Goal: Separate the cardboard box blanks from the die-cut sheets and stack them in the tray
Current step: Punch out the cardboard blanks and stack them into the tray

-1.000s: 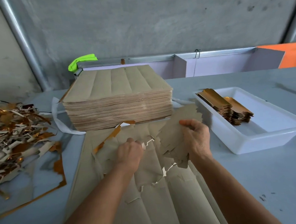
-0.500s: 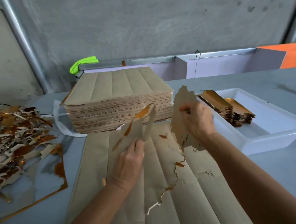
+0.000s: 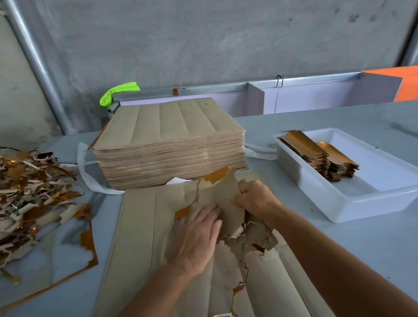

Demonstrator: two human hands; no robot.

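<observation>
while the die-cut sheet [image 3: 139,236] is pressed by the flat left hand [image 3: 198,235], torn blanks [image 3: 226,199] are gripped just beside it by the right hand [image 3: 254,199].

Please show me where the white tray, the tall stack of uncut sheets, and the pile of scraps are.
white tray [image 3: 348,205], head view, on its near outer wall.
tall stack of uncut sheets [image 3: 169,122], head view, on its top sheet.
pile of scraps [image 3: 19,194], head view, on the middle of the heap.

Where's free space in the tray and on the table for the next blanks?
Tray: near and right floor is bare beside the gold blank stacks at its far left. Table: bare strip between tray and right hand. Crowded: scrap pile left, sheet stack centre.
</observation>
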